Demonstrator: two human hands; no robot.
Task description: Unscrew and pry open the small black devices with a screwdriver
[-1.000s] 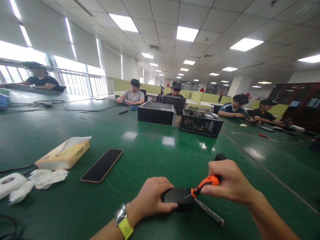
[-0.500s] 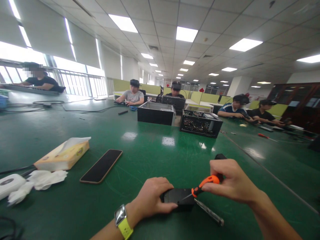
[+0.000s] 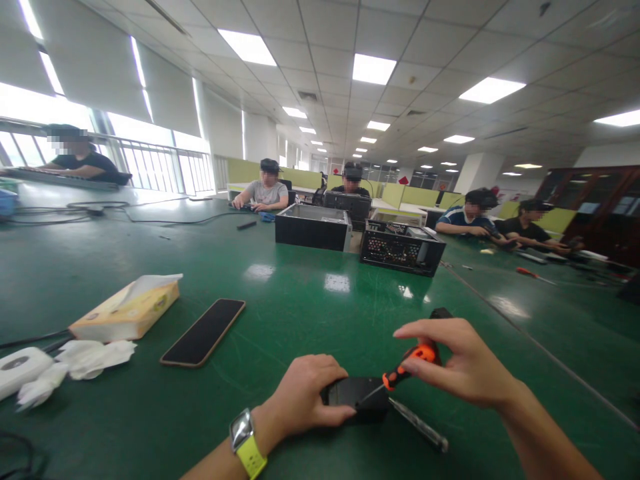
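My left hand [image 3: 313, 393] grips a small black rectangular box [image 3: 367, 393] from its left side, thumb along the near edge and fingers over the far one. In my right hand [image 3: 465, 363] is an orange-and-black screwdriver [image 3: 395, 379], slanted, its tip at the top face of the box. The thumb rests on the handle while the index finger is lifted off it; the other fingers are partly hidden behind. Beside the box, to its right, lies a slim pen-like tool with a clear barrel [image 3: 420, 425]. A dark object [image 3: 441, 313] shows partly behind my right hand.
A phone [image 3: 203, 333], a tissue pack [image 3: 130, 310] and crumpled tissues [image 3: 95, 359] lie to the left on the green table [image 3: 280, 313]. Two black metal cases [image 3: 313, 227] stand further back. Several people sit around, and a red screwdriver [image 3: 535, 275] lies far right.
The fingers of my right hand have opened around the screwdriver handle, the index finger lifting and stretching left. My left hand and the box have stayed in place.
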